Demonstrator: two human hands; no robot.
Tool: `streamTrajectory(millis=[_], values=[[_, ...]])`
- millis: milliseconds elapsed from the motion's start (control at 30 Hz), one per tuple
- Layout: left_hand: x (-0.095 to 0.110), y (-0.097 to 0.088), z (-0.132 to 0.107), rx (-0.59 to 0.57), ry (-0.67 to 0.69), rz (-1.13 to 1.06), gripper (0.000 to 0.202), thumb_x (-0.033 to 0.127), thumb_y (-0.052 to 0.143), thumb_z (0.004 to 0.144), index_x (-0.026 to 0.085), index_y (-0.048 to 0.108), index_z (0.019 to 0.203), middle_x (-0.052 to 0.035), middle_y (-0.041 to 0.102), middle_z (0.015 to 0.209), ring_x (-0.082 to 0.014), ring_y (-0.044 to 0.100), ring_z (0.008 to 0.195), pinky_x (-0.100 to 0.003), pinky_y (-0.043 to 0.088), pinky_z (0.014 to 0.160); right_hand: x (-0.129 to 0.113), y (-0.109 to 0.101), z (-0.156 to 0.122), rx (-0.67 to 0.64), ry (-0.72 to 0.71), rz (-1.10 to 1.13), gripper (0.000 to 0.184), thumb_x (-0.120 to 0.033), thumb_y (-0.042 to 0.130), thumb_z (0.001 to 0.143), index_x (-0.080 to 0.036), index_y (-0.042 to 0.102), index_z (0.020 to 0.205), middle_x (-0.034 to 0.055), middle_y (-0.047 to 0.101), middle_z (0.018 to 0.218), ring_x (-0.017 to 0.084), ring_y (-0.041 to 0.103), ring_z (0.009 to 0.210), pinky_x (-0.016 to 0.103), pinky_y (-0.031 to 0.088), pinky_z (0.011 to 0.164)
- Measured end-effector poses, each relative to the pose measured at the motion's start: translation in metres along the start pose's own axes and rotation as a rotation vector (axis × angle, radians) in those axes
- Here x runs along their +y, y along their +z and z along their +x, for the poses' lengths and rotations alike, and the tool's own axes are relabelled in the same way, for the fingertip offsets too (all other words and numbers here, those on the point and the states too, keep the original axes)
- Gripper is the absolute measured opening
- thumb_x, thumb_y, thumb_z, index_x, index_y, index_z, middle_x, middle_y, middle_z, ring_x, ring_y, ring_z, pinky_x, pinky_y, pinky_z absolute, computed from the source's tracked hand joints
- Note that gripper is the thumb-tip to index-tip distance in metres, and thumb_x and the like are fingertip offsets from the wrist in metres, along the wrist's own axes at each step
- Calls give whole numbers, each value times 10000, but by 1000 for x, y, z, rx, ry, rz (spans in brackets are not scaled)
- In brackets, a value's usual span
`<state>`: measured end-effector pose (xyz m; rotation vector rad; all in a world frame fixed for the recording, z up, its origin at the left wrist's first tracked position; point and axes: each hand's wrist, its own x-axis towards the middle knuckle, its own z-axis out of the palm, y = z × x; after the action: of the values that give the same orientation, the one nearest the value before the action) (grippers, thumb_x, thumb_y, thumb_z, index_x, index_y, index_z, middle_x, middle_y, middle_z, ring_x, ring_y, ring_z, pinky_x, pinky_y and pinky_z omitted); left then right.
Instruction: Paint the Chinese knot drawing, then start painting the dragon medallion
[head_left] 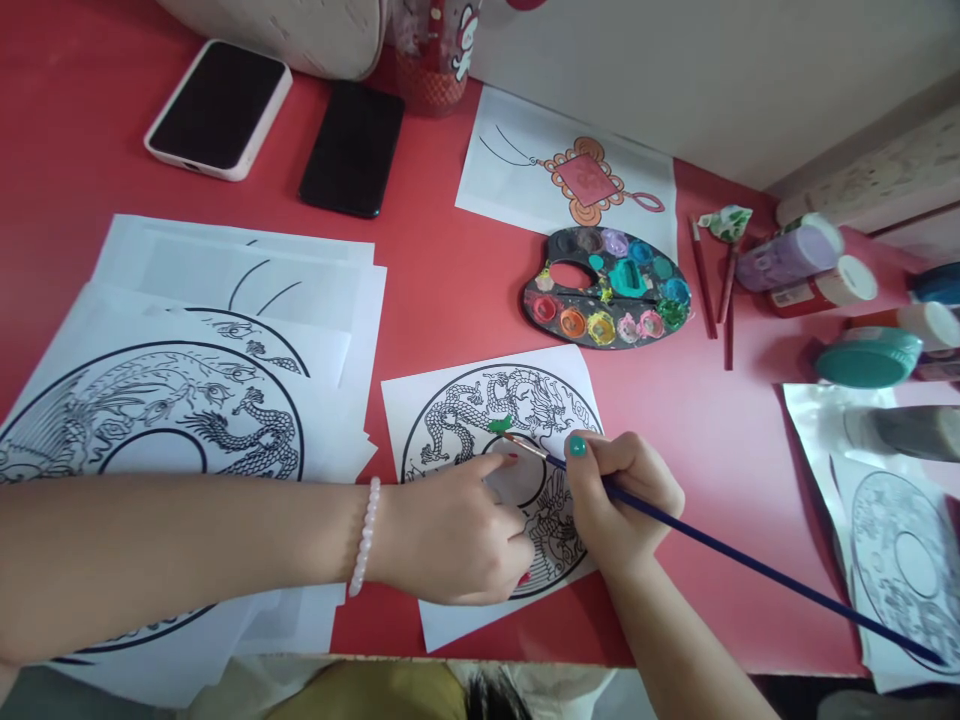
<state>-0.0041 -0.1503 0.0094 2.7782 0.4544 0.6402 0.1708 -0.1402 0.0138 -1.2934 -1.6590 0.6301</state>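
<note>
My right hand [626,495] is closed around a long paintbrush [720,548] with a dark blue handle. Its bristle tip touches a small green paint patch on a sheet printed with a circular dragon-and-phoenix drawing [510,395]. My left hand [465,530] rests on the same sheet, its index finger stretched out close to the brush tip and the other fingers bent. Nothing shows in its grasp. Above the sheet lies a black paint palette [555,318] with several wells of coloured paint.
Loose printed sheets [352,330] lie at left under my forearm. Two phones, a white-edged one [217,105] and a black one [352,150], lie behind. A coloured knot drawing [510,190] sits near the wall. Thin brushes [703,280] and paint bottles [795,252] are at right.
</note>
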Motion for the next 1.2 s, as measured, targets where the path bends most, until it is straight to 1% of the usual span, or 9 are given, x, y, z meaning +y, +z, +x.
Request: streamTrajectory(millis=[167,367,533,667,767,867,1033,1200], values=[[0,0,0,-1,3,-9,217,204,467,823,179,511,613,19,512,530,-122,430,486,-490,434,919,-2,0,1,29,-1,-25,333,-34,562,766,-194,326,593,-91,312,494,37,256,428,196,236,409],[0,2,0,-4,-5,-11,222,193,452,826,179,512,613,18,510,529,-123,428,488,-505,433,922,1,0,-2,-12,19,13,333,-57,568,771,-201,318,604,-88,304,510,42,253,436,210,230,414],[0,1,0,-4,0,-11,219,194,454,827,179,516,617,17,513,532,-122,435,490,-510,420,945,1,0,-2,44,7,-45,318,-79,593,764,-201,350,598,-86,341,502,45,288,432,204,265,411],[0,1,-1,2,-7,-14,216,200,458,832,177,525,628,19,516,536,-126,445,492,-516,415,948,1,0,-2,-7,20,0,321,-72,577,771,-202,333,607,-88,326,509,41,263,433,210,240,416],[0,1,-1,4,-10,-17,220,205,460,835,177,529,628,19,517,536,-124,446,493,-513,417,946,1,1,-3,-34,12,11,321,-58,571,769,-202,328,616,-86,333,518,40,271,444,208,247,424],[0,1,0,3,-9,-18,221,208,459,837,178,532,631,18,522,541,-125,449,498,-514,417,945,1,1,-3,-32,5,-13,321,-55,571,766,-201,329,613,-83,342,523,39,268,447,206,246,421],[0,1,0,2,-5,-18,221,207,464,833,179,528,623,16,530,545,-122,443,497,-510,415,947,1,0,-2,17,10,-29,320,-52,575,762,-198,336,609,-87,331,515,40,275,440,202,250,418],[0,1,0,11,-9,-14,204,202,468,828,176,537,638,16,534,546,-128,451,501,-515,417,929,-1,2,-2,-29,3,5,329,-49,564,767,-200,314,614,-92,315,513,36,245,437,198,219,414]])
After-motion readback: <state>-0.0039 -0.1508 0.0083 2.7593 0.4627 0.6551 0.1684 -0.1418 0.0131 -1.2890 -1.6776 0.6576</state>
